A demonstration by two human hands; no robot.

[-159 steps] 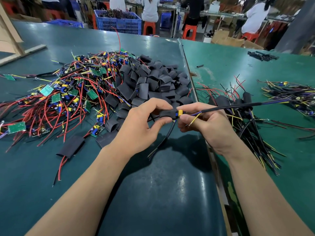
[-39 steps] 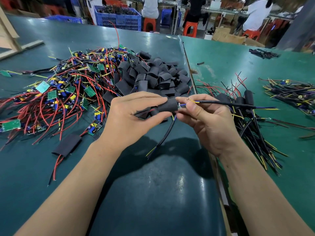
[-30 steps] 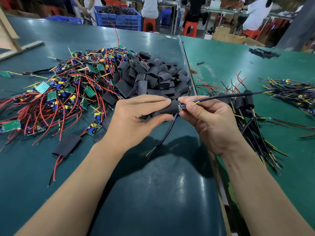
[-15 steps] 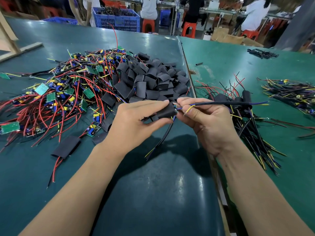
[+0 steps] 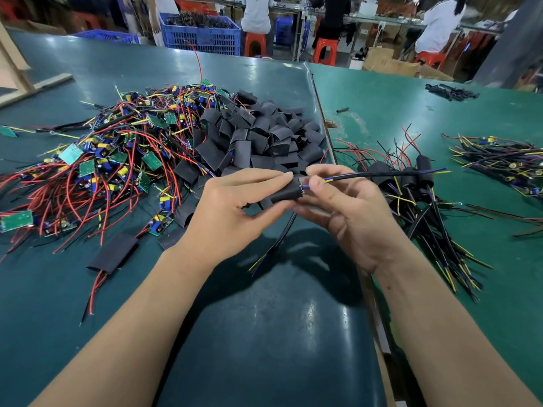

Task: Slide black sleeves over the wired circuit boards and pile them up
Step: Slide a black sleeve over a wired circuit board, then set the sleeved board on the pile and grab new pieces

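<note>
Green table [image 5: 264, 333], and now the sleeve [image 5: 286, 193] hides the yellow part: left hand [image 5: 232, 215] grips it, right hand [image 5: 349, 210] pinches the wires [image 5: 382, 175]. Nearly pile-ready.

The left hand [image 5: 235, 212] is gripping a black sleeve [image 5: 286, 191] just before the sleeve heap [image 5: 258, 139], while the right hand [image 5: 346, 212] is pinching its wires [image 5: 382, 175].

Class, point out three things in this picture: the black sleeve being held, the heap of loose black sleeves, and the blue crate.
black sleeve [image 5: 286, 193], head view, on its middle, between the fingers.
heap of loose black sleeves [image 5: 258, 136], head view, heap's centre.
blue crate [image 5: 202, 39], head view, front wall.
</note>
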